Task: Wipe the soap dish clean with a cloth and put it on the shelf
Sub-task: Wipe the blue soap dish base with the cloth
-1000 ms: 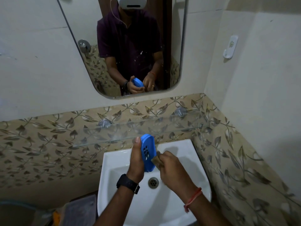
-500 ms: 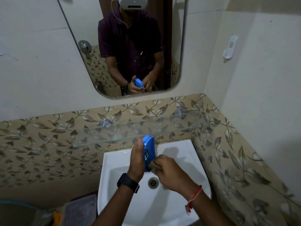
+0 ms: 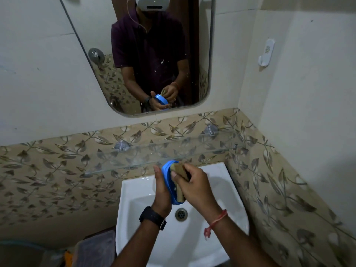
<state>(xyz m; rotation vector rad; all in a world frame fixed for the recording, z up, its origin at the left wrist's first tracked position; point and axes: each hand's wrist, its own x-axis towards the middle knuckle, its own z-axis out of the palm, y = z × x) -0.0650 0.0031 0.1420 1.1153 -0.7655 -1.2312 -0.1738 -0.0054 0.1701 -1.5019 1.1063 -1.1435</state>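
A blue oval soap dish [image 3: 168, 182] stands on edge above the white sink [image 3: 134, 191], held from the left by my left hand [image 3: 161, 191]. Its inner face points right. My right hand [image 3: 196, 187] grips a folded brownish cloth [image 3: 180, 170] and presses it against that inner face, covering most of it. A glass shelf [image 3: 146, 157] runs along the leaf-patterned tiles just behind and above the dish, with nothing on it.
A mirror [image 3: 92, 35] hangs above the shelf and reflects a person with both hands on the dish. The sink drain [image 3: 181, 214] lies below my hands. A white hook [image 3: 266, 53] sits on the right wall. A plastic box [image 3: 96, 251] stands at the lower left.
The view has tilted up slightly. My right hand has slid the cloth up over the dish's inner face, and the dish has turned more edge-on toward me.
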